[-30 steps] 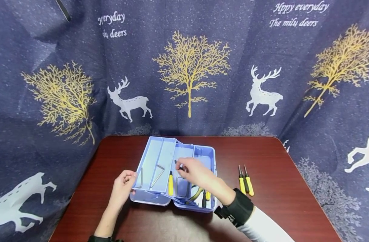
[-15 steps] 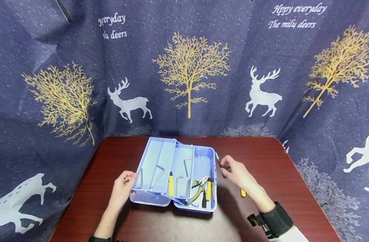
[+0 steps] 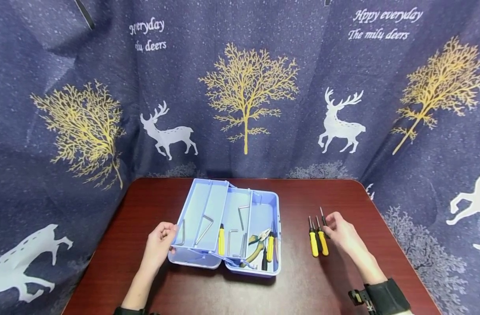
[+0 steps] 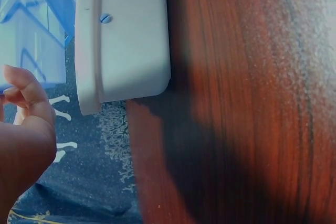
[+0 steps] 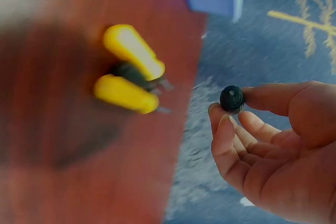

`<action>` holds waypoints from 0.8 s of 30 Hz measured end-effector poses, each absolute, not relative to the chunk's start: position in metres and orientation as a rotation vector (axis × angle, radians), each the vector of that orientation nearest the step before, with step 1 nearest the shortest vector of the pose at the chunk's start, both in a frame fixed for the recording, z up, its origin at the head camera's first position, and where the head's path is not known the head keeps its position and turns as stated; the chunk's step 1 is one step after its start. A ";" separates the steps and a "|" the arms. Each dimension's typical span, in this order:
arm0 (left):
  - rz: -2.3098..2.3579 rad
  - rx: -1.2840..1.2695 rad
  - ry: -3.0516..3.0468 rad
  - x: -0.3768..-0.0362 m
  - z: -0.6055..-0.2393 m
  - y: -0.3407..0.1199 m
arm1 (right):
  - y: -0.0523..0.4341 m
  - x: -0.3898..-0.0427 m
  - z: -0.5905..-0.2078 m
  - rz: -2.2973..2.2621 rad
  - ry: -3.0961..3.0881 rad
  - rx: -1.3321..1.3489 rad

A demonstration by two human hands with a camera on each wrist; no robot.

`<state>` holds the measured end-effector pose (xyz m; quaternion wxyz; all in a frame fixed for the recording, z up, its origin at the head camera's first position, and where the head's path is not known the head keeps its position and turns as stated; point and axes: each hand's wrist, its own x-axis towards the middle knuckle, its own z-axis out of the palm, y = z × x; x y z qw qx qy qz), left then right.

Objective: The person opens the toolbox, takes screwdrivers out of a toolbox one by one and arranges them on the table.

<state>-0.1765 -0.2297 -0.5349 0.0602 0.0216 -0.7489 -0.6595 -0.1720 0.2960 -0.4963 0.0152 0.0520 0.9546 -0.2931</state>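
While left hand (image 3: 159,239) grips near-left edge of open blue toolbox (image 3: 240,262), right hand (image 3: 339,230) pinches dark-handled screwdriver (image 5: 231,98) just right of two yellow screwdrivers (image 3: 317,242) on table (image 3: 358,262). Judged partway: pliers (image 3: 257,246), hex keys, yellow-handled tools remain in box.

Toolbox (image 3: 208,210) pale blue. Screwdrivers (image 3: 317,240) yellow-handled, third between them black. Worktop (image 3: 334,280) dark red-brown woodgrain. Backdrop cloth (image 3: 287,57) navy, speckled, gold trees, white deer, white lettering.
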 end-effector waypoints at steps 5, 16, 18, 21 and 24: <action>-1.984 0.075 -2.280 -0.176 -0.535 -0.230 | 0.309 -0.170 -0.522 -0.855 2.964 0.213; -1.995 0.063 -2.273 -0.177 -0.534 -0.229 | 0.324 -0.169 -0.552 -0.794 2.890 0.274; -1.997 0.060 -2.267 -0.177 -0.534 -0.230 | 0.324 -0.169 -0.552 -0.788 2.888 0.257; -1.998 0.052 -2.264 -0.176 -0.535 -0.230 | 0.323 -0.169 -0.551 -0.792 2.880 0.244; -1.994 0.045 -2.263 -0.176 -0.536 -0.231 | 0.321 -0.169 -0.550 -0.801 2.871 0.239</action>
